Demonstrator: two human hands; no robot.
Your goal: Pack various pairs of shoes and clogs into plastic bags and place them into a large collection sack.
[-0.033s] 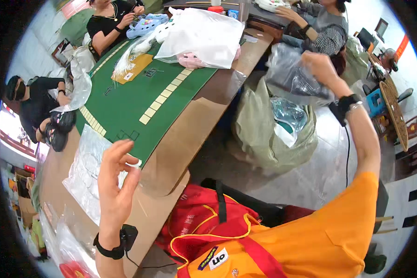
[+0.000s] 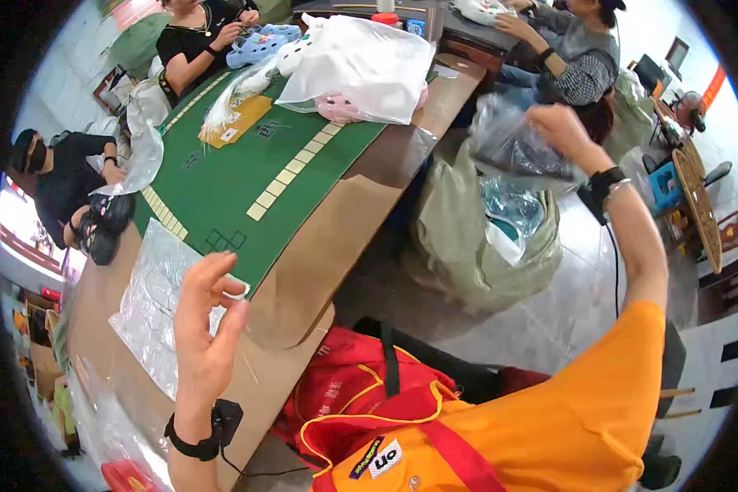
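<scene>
Holding a crumpled clear plastic bag [image 2: 512, 148] with something dark inside, the right hand [image 2: 562, 131] is raised to the right of the counter [image 2: 320, 254], its grip closed on the bag's upper edge. The bag hangs above a large pale green sack [image 2: 459, 246] that stands open on the floor just beside the counter's edge, with more clear wrapping showing in its mouth.

The left hand [image 2: 205, 328] is lifted over the near end of the counter, fingers [image 2: 221, 275] loosely curled and the thumb drawn toward them; its grip is partly together, with perhaps something small and pale at the fingertips, though this cannot be told for sure. Under that hand lies a sheet of clear plastic film [image 2: 156, 303] on the brown counter surface.

A green mat [image 2: 238, 172] with rows of pale tiles covers the middle of the counter. At its far end rests a white plastic bag [image 2: 361, 66], with pink [image 2: 340, 108] and light blue foam clogs [image 2: 258, 43] near it.

Other people sit around the far and left sides of the counter. A red bag [image 2: 353, 385] lies on the floor near the person's orange sleeve [image 2: 566, 418].
</scene>
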